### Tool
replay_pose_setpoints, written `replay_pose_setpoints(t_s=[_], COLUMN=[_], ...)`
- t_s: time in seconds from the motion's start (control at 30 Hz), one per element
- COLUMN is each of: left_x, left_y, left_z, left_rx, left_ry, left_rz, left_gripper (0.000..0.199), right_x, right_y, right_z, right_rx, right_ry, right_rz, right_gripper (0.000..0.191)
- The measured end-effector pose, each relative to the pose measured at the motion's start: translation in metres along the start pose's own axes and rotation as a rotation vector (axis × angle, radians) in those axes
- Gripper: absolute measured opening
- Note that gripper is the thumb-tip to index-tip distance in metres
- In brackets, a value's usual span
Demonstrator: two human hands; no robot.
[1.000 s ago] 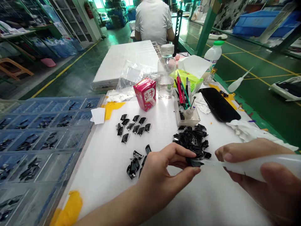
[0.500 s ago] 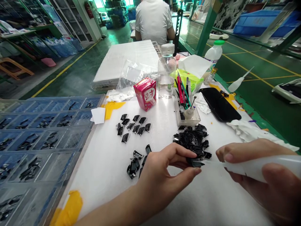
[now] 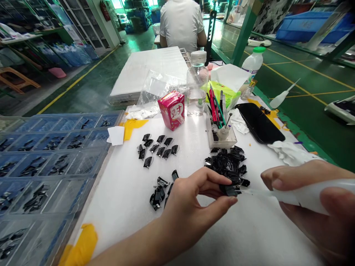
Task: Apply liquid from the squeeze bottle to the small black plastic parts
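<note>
My left hand (image 3: 198,195) pinches a small glossy black piece (image 3: 229,190) between thumb and fingertips, at the near edge of a heap of similar black pieces (image 3: 226,164). My right hand (image 3: 313,195) grips a white plastic squeeze bottle (image 3: 307,194), and its thin nozzle (image 3: 256,192) reaches toward the pinched piece. Whether the tip touches it is hard to tell. Neat rows of black pieces (image 3: 156,150) lie on the white table mat (image 3: 119,207), and a smaller cluster (image 3: 158,194) sits just beyond my left hand.
A blue compartment tray (image 3: 52,164) holding black pieces stands along the left. At the back are a pink box (image 3: 172,111), a water bottle (image 3: 196,85), a pen holder (image 3: 220,129) and a black phone (image 3: 259,122). A seated person (image 3: 181,24) faces away beyond.
My right hand and the squeeze bottle have drawn slightly to the right, away from the pinched piece. My left hand and the black pieces have hardly moved.
</note>
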State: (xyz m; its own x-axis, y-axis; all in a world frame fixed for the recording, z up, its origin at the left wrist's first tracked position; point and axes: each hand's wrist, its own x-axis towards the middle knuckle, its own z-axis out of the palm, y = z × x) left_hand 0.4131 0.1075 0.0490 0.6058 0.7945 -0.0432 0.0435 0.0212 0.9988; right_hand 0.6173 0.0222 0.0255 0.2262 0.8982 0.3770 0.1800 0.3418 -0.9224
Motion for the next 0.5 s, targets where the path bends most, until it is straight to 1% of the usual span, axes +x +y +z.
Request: replay_pose_setpoints(t_s=[0.07,0.13,0.33,0.5], left_x=[-0.0004,-0.0009,-0.0012,-0.0005], left_y=[0.0005,0.0008,0.0008,0.0005], left_z=[-0.0003,-0.0003,0.0003,0.0006], left_rx=[0.005,0.002,-0.008,0.000], left_ry=[0.005,0.011,0.001,-0.003], left_rz=[-0.018,-0.021,-0.026,-0.014], left_gripper=[0.014,0.014,0.015,0.015], right_x=[0.0095,0.0140,0.0098,0.0108], right_y=[-0.0067,-0.0107,-0.0105,-0.0080], right_z=[0.0044,0.0059,0.0034,0.0055], right_rx=[0.012,0.003,-0.008,0.003], right_ry=[0.042,0.062,0.058,0.081], right_rz=[-0.050,-0.040,-0.018,-0.021], right_gripper=[0.026,0.026,0.025,0.027])
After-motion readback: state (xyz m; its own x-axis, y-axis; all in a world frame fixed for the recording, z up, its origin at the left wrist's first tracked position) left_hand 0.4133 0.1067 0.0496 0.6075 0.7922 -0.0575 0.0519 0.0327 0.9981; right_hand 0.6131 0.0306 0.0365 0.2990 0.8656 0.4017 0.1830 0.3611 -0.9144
